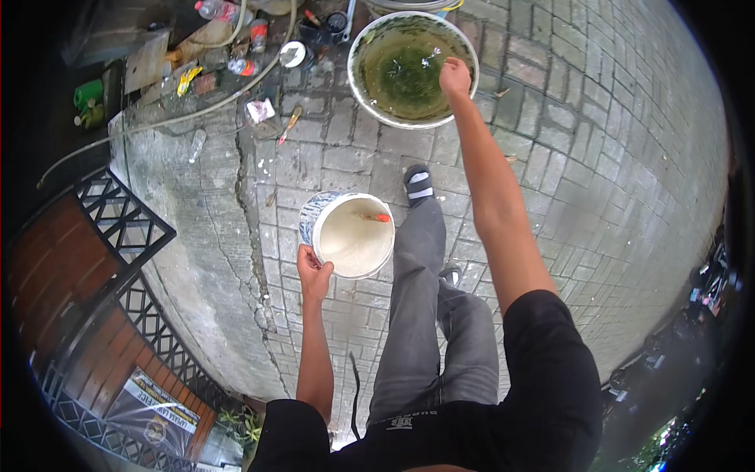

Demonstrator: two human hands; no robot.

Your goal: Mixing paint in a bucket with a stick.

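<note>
My left hand (pixel 314 273) is closed on the rim of a white bucket (pixel 307 217) with blue markings on its side. Inside the bucket is a cream-white liquid that looks like paint (pixel 354 250), and a handle with an orange-red end (pixel 383 218) leans against the inner wall. Farther off, my right arm stretches out to a large round tub (pixel 368 110) of murky green water (pixel 401 79). My right hand (pixel 454 77), its fingers curled closed, is over the tub's right side; whatever they may hold is hidden.
A hose (pixel 181 119) curves across the concrete at left, near plastic bottles (pixel 220 11), a white-topped can (pixel 292 54) and a paintbrush (pixel 290 124). Brick paving (pixel 566 181) surrounds my feet. A black metal gate frame (pixel 126 224) stands at far left.
</note>
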